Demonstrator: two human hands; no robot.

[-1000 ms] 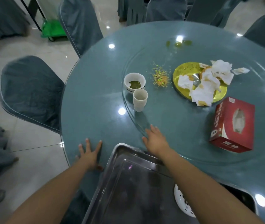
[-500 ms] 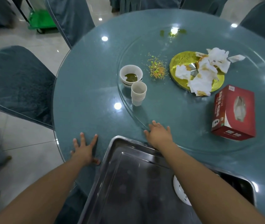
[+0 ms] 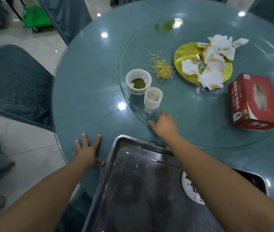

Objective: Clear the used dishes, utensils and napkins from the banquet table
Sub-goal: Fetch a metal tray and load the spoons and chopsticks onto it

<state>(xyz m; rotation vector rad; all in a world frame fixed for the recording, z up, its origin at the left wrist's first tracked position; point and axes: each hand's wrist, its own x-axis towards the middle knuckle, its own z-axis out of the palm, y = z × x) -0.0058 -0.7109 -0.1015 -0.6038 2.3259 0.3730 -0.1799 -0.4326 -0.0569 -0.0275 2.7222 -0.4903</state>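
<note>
1. Head view: round teal counter (image 3: 86, 91) is filling the scene, with covered chairs (image 3: 14, 84) standing around it on a pale tiled floor.
2. Glass turntable (image 3: 199, 131) is sitting on the counter, carrying the used things: a stack of small white bowls (image 3: 138, 81) with green sauce in the top one, a stack of white cups (image 3: 153, 99) just beside it, scattered food crumbs (image 3: 162, 67), and a gold plate (image 3: 185, 56) piled with crumpled napkins (image 3: 214, 61).
3. Red tissue box (image 3: 253, 101) is lying on the turntable to the right.
4. Metal tray (image 3: 132, 181) is resting at the near edge, likely placed there to collect the dishes; a white plate (image 3: 189, 188) is lying in it, partly hidden by the right arm.
5. Left hand (image 3: 86, 150) is pressing flat on the counter, fingers spread, holding nothing, probably bracing.
6. Right hand (image 3: 164, 124) is reaching out open and empty, fingertips near the cups but apart from them.
7. Compared with half a second earlier, the right hand is sitting farther forward, nearer the cups; the left is resting in the same place.
</note>
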